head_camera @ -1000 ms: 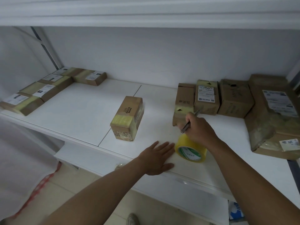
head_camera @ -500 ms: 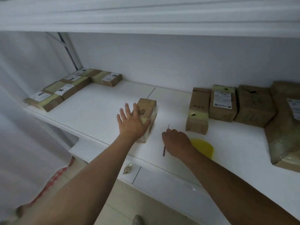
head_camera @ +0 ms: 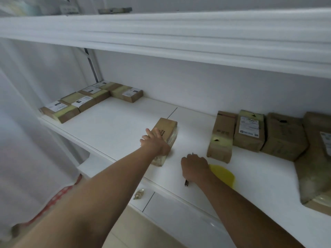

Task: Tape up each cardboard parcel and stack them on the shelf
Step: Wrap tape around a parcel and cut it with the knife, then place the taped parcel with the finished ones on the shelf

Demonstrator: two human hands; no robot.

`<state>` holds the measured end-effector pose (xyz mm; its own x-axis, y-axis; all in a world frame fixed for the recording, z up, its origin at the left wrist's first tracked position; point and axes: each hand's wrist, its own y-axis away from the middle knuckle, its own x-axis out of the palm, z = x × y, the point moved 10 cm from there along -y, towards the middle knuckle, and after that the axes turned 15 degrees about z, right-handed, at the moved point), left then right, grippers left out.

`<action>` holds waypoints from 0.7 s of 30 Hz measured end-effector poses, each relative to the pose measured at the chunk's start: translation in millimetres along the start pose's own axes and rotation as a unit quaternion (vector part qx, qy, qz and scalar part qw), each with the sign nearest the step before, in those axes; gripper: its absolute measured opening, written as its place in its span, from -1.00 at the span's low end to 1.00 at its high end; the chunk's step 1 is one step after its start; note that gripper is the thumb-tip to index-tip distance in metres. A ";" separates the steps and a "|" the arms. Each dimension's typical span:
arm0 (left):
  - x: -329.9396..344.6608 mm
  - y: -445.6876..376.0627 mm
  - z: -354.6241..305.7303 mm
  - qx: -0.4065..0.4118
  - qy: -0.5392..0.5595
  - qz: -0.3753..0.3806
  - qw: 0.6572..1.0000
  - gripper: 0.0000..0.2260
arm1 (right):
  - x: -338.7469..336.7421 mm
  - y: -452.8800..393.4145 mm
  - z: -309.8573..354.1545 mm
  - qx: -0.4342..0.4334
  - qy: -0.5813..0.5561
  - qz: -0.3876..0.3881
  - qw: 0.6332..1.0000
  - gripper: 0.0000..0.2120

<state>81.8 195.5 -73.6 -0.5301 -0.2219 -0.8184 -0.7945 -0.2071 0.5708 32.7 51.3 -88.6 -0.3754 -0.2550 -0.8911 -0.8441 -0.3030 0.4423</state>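
A small taped cardboard parcel lies in the middle of the white shelf. My left hand lies on top of its near end, fingers wrapped over it. My right hand rests on the shelf to the right, fist closed around a thin dark pen-like cutter whose ends stick out above and below the fist. A yellow tape roll lies flat just right of that hand, partly hidden by my wrist.
Several flat labelled parcels form a row at the shelf's back left. More brown boxes stand at the right, with a large wrapped one at the far right edge. An upper shelf overhangs. A lower ledge sits below.
My left hand rose from the shelf front and landed on the middle parcel. My right hand left the tape roll and shifted left, cutter still in it.
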 end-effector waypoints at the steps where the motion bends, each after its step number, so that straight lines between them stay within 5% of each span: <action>1: 0.2 -0.7 -1.0 0.000 0.013 0.001 1.000 -0.22 | -2.5 2.1 -2.5 0.002 -0.009 -0.010 1.000 -0.74; 6: -6.1 -2.5 -2.2 0.019 0.011 -0.093 0.995 -0.31 | -4.7 5.5 -10.9 0.009 -0.075 0.006 0.997 -0.69; 11: -11.8 -3.7 11.3 0.045 0.058 -0.108 0.991 -0.35 | -22.1 -3.9 -24.8 0.026 -0.344 -0.054 0.937 -0.51; 13: -20.3 -5.6 28.3 0.094 0.211 -0.092 0.969 -0.35 | -23.8 -10.7 -23.7 0.031 -0.488 -0.062 0.870 -0.38; 16: -37.8 14.7 37.0 0.271 0.470 -0.010 0.840 -0.41 | -18.1 -19.6 8.8 -0.006 -0.721 -0.017 0.692 -0.23; 19: -38.2 30.3 56.7 0.325 0.577 0.079 0.745 -0.44 | -45.0 -23.5 59.0 -0.131 -0.855 -0.026 0.502 -0.60; 21: -35.4 31.8 76.0 0.344 0.597 0.104 0.717 -0.47 | -66.0 -23.3 87.1 -0.183 -0.870 -0.048 0.456 -0.72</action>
<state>52.8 269.1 -31.5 -0.3529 -0.9228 0.1549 -0.9110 0.3766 0.1681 43.8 155.2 -48.9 -0.3478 0.7932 0.4998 -0.8875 -0.4504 0.0971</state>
